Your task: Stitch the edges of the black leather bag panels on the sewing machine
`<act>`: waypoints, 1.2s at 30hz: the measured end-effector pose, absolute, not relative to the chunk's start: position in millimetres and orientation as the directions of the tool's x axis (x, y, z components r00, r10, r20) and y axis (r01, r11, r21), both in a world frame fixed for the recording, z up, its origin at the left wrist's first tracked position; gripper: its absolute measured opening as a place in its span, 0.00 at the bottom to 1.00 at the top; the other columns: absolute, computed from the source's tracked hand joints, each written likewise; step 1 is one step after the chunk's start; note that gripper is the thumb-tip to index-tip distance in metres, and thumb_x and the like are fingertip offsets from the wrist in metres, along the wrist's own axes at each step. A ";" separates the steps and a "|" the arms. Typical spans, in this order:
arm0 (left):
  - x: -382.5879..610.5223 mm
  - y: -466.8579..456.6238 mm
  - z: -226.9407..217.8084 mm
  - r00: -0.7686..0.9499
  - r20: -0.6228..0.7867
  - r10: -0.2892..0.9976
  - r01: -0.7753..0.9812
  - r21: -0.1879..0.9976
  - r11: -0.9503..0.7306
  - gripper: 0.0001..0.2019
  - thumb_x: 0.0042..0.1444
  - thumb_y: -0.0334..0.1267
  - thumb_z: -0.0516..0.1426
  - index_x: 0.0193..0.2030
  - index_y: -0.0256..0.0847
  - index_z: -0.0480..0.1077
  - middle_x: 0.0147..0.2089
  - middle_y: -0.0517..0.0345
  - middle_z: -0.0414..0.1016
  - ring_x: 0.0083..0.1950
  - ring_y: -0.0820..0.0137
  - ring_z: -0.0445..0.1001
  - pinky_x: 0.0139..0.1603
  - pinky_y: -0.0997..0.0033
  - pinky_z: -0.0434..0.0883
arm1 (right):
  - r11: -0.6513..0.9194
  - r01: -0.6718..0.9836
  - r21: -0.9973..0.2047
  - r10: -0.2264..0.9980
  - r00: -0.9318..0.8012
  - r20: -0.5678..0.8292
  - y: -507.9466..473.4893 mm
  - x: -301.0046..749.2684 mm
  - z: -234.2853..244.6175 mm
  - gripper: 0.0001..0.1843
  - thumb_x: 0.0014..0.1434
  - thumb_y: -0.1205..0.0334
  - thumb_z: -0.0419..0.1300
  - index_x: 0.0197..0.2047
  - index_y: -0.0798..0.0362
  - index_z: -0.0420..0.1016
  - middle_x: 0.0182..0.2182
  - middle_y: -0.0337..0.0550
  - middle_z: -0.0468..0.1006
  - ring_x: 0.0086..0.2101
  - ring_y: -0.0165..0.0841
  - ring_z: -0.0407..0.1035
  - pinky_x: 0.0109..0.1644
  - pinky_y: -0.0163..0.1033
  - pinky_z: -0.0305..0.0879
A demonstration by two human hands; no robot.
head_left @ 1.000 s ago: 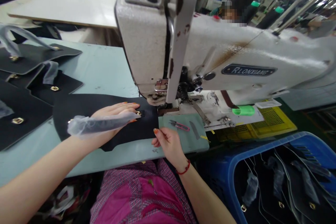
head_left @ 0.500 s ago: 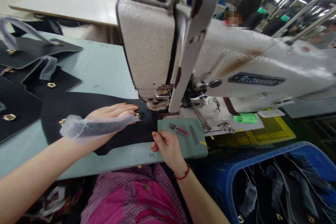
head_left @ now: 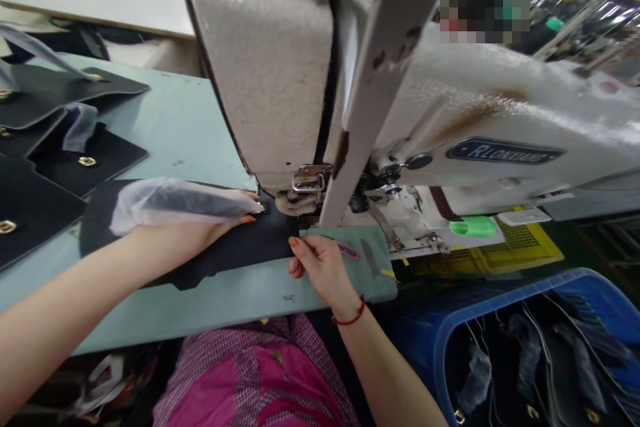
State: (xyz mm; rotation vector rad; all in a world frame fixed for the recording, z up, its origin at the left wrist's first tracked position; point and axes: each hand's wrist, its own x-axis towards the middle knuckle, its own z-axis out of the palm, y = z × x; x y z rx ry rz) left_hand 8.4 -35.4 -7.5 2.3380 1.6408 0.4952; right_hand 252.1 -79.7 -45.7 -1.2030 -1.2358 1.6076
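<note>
A black leather-like panel point(head_left: 250, 247) lies on the sewing table under the head of the sewing machine point(head_left: 270, 80). Attached to it is a strap handle point(head_left: 175, 207) wrapped in clear plastic, with a gold metal fitting at its right end. My left hand point(head_left: 195, 240) closes around that handle near the fitting, thumb in front; the wrap covers most of the fingers. At the panel's right edge, my right hand point(head_left: 320, 267) pinches the border between thumb and curled fingers. Pink thread snips point(head_left: 349, 251) lie just beyond it, partly covered.
More black panels point(head_left: 117, 153) with gold fittings and wrapped handles are piled at left. A blue basket point(head_left: 440, 340) at lower right holds similar pieces. Behind it sits a yellow crate point(head_left: 530, 247). A green roll point(head_left: 473, 226) rests by the machine base.
My left hand has gone from lying flat on the panel to gripping the wrapped handle. My right hand stays at the edge, slightly higher. The camera view has moved closer to the machine.
</note>
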 end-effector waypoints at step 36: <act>116.0 -74.2 -47.9 0.028 -0.439 0.898 -0.636 0.685 0.354 0.22 0.46 0.50 0.68 0.21 0.36 0.65 0.21 0.64 0.60 0.22 0.78 0.58 0.23 0.79 0.60 | -0.138 0.024 -0.990 0.983 -0.119 -0.140 -62.1 234.3 -34.3 0.28 0.61 0.40 0.58 0.20 0.53 0.68 0.17 0.38 0.71 0.17 0.26 0.66 0.22 0.30 0.62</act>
